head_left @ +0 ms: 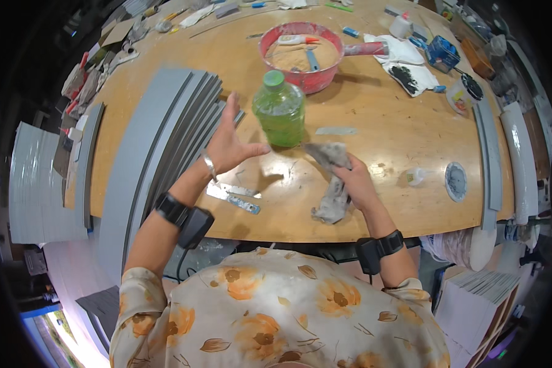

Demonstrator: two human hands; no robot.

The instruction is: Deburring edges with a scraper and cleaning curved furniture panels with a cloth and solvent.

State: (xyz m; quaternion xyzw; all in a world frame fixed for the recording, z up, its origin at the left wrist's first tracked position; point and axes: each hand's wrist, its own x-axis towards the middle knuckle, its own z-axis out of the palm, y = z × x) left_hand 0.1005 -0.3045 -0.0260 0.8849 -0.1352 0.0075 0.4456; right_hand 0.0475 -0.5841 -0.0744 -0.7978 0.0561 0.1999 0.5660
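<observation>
Fingers [232,110] of the left hand [227,147] were held straight and spread, thumb stuck out toward the green bottle [279,110]; nothing was gripped. Bottle was seen upright on the wooden table [374,141], just beside the left thumb tip, apparently not touched. Right hand [357,184] was curled shut around a grey rag [332,184], fingers clamped on its middle. Upper end of the rag was bunched up just beside the base of the bottle, lower end was left hanging toward the table edge. Whether rag and bottle touched could not be told.

Flat metal strips [233,196] were laid on the table under the left wrist, partly hidden by it. A stack of grey curved panels [165,135] was spread to the left, reaching behind the left hand. A red basin [300,55] with sandy powder and small tools inside was placed right behind the bottle, its near rim partly blocked by the bottle cap. A thin grey strip [336,130] was seen right of the bottle. White cloths [405,61] and a blue tin [443,53] were noted far right, well apart from the hands. A round disc [456,181] was seen near the right table edge, a small clear blob [415,176] just beside it. Black wristbands were worn on both forearms.
</observation>
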